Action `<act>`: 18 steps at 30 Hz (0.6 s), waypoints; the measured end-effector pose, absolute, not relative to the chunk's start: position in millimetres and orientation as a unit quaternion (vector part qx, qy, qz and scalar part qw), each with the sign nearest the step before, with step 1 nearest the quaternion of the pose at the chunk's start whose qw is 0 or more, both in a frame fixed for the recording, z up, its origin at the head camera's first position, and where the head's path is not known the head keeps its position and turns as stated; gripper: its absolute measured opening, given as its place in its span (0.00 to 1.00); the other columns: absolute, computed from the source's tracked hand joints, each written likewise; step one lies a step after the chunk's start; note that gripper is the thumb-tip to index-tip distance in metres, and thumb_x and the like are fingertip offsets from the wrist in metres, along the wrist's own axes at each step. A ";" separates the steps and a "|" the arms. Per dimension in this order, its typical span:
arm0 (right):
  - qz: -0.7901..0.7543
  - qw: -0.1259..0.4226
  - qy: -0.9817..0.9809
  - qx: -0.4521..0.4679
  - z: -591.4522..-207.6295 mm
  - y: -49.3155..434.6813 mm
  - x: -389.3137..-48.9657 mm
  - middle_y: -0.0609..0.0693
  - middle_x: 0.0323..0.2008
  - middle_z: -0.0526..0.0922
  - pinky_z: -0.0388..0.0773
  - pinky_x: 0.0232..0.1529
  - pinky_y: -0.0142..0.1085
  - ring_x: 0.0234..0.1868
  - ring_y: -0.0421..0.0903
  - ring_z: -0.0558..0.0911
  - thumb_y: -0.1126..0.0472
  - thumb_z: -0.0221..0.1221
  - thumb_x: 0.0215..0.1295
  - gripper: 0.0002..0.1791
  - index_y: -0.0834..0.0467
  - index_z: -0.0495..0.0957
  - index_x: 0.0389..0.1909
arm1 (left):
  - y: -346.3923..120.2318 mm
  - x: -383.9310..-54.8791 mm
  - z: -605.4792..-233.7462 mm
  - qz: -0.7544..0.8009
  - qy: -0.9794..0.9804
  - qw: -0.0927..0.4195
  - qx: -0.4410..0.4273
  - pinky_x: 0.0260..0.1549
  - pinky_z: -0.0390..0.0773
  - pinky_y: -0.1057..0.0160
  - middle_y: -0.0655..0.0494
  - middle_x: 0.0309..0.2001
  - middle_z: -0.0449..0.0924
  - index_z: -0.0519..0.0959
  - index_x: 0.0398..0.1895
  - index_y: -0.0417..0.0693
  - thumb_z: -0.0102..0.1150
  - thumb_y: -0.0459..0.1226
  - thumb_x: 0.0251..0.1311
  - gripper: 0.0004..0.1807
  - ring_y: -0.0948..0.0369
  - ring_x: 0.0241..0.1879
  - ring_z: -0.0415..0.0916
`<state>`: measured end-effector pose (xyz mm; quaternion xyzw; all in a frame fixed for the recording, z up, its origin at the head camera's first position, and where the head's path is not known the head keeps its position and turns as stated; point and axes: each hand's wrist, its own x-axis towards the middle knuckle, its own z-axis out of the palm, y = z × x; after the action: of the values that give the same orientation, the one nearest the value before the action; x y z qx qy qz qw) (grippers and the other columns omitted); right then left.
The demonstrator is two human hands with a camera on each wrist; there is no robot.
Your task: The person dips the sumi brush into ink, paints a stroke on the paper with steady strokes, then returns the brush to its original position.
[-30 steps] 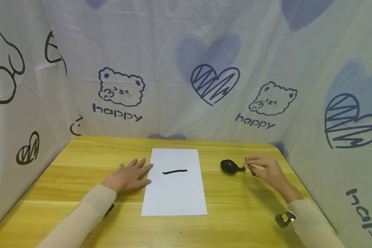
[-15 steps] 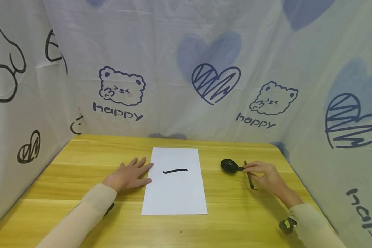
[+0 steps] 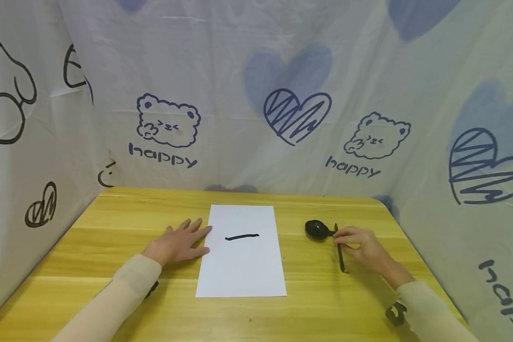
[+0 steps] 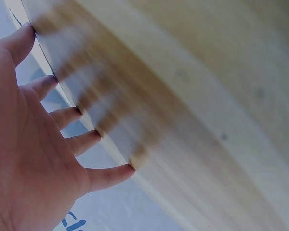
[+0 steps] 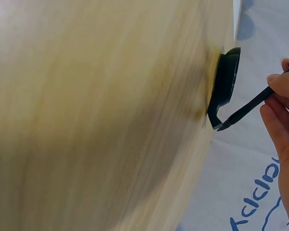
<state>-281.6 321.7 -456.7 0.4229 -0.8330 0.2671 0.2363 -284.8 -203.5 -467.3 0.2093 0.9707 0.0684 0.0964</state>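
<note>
My left hand (image 3: 179,244) lies spread at the left edge of a white sheet of paper (image 3: 241,270), its fingertips touching that edge. One short black stroke (image 3: 242,236) runs across the upper middle of the sheet. In the right wrist view, my right hand (image 5: 284,103) pinches a dark, slim writing brush (image 5: 250,107) between thumb and fingers. The pointed tip of the brush is at the short handle of a black, spoon-shaped ink dish (image 5: 225,77); whether they touch I cannot tell. From the head view, the dish's bowl looks glossy black inside.
Both hands work over a yellow wood-grain table (image 3: 154,308). Pale curtains (image 3: 222,156) printed with hearts and bears hang behind it and along both sides. Dark wrist devices (image 3: 395,313) sit at the cuffs.
The brush has turned in my right hand; its rear end has swung out toward me and left, showing more of the shaft. My right hand has shifted slightly left and down. The left hand stays put.
</note>
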 end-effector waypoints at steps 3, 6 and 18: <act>0.255 0.236 -0.833 0.431 -457.9 321.7 -282.6 0.60 0.38 0.90 0.77 0.54 0.17 0.39 0.58 0.88 0.85 0.71 0.42 0.18 0.64 0.90 0.34 | -203.5 -285.1 -467.4 0.069 0.971 0.097 0.209 0.66 0.52 0.17 0.39 0.82 0.52 0.58 0.82 0.57 0.47 0.65 0.72 0.41 0.32 0.79 0.51; 0.239 0.233 -0.834 0.439 -459.2 321.2 -283.1 0.59 0.38 0.89 0.78 0.52 0.18 0.39 0.58 0.88 0.84 0.72 0.41 0.18 0.64 0.90 0.34 | -203.6 -285.0 -467.1 0.071 0.971 0.096 0.208 0.66 0.52 0.17 0.38 0.82 0.52 0.59 0.82 0.56 0.47 0.65 0.72 0.41 0.32 0.79 0.51; 0.189 0.243 -0.831 0.463 -465.2 321.1 -285.7 0.57 0.37 0.89 0.85 0.41 0.31 0.38 0.54 0.87 0.83 0.73 0.38 0.20 0.61 0.91 0.33 | -202.4 -282.8 -465.4 0.074 0.971 0.100 0.207 0.66 0.51 0.17 0.39 0.82 0.52 0.58 0.82 0.57 0.47 0.65 0.72 0.41 0.32 0.79 0.50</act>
<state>-285.7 321.1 -465.2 0.4626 -0.8313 0.1889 0.2434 -282.8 -202.4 -465.4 0.2066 0.9705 0.0735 0.1001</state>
